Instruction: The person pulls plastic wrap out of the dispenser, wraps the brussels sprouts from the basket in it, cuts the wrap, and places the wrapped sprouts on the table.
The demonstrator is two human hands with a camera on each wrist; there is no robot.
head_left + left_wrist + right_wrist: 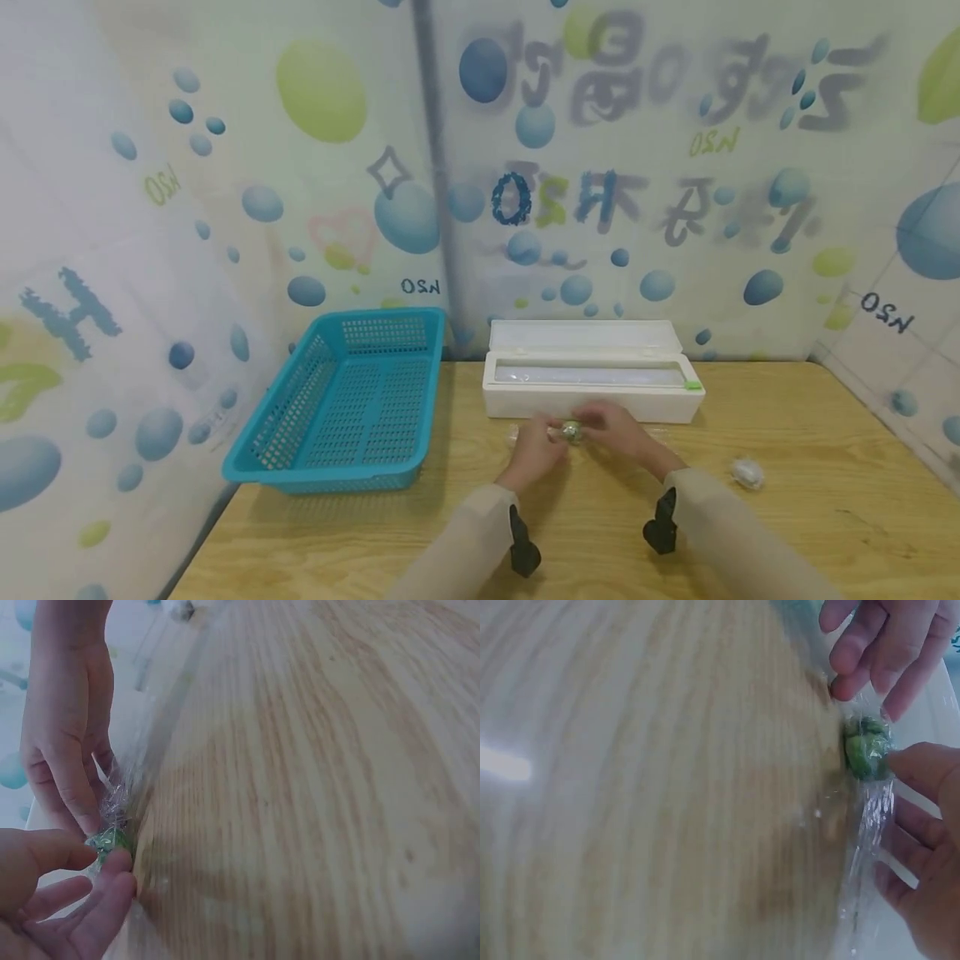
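Note:
A small green, rounded item point(868, 750), loosely covered in clear plastic wrap point(859, 851), lies on the table close to the white box. Its exact kind is hard to tell through the film. My left hand point(538, 450) pinches the wrap at the item's left side between thumb and fingers. From the right, my right hand point(617, 429) holds the green bundle, its thumb against it and its fingers bent behind the film. In the left wrist view the green item point(110, 841) shows between both hands' fingertips. Film stretches out flat to either side.
Just behind the hands stands a white cling film dispenser point(592, 406), lid raised, with a green slider point(693, 385) at its right end. A blue plastic basket point(352, 477) sits on the left. A film-wrapped whitish bundle point(747, 473) lies on the wooden table point(840, 533) at right.

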